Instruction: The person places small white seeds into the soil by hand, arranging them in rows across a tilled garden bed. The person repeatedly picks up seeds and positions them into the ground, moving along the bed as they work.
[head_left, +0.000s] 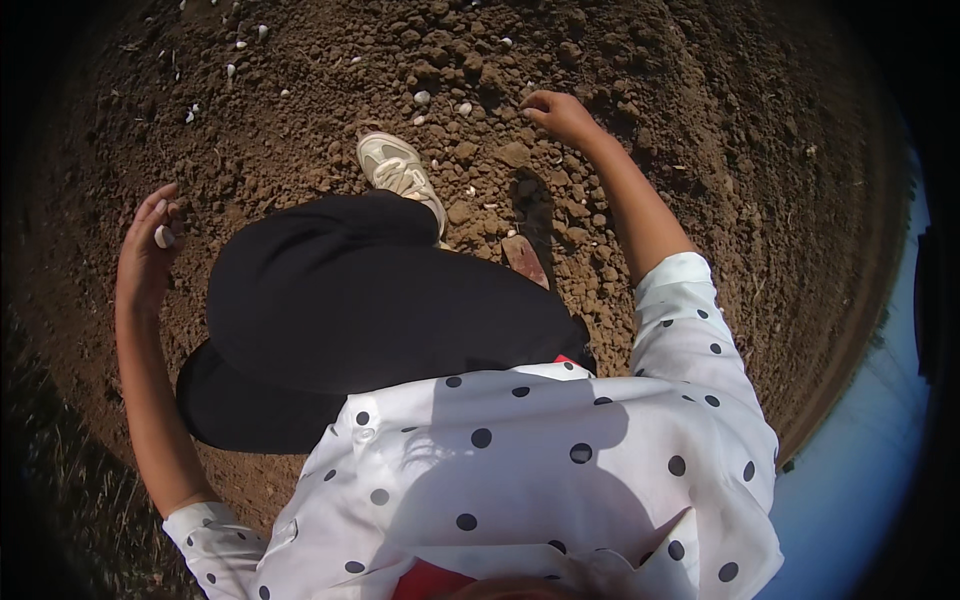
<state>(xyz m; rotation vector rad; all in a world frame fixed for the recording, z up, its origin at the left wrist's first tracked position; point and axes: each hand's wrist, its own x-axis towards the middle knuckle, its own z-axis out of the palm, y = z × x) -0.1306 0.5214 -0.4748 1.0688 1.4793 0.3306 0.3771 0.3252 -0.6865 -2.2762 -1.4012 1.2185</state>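
Observation:
My left hand (150, 244) is at the left, raised above the soil, its fingers curled around a white garlic clove (163, 237). My right hand (561, 116) reaches out at the upper right, low over the clods, fingertips pointing down and left. Its fingers are bent together, and whether anything is between them cannot be seen. Left of that hand, a pale garlic clove (465, 109) and a rounder whitish one (422, 97) lie on loose brown soil (315, 150). Smaller whitish pieces are scattered nearby, too small to name surely.
My bent leg in black trousers (375, 300) and a beige lace-up shoe (397, 169) take up the middle. A flat reddish block (525, 259), perhaps brick, lies beside the thigh. More cloves (231, 70) dot the upper left. Dry grass (67, 465) borders the lower left.

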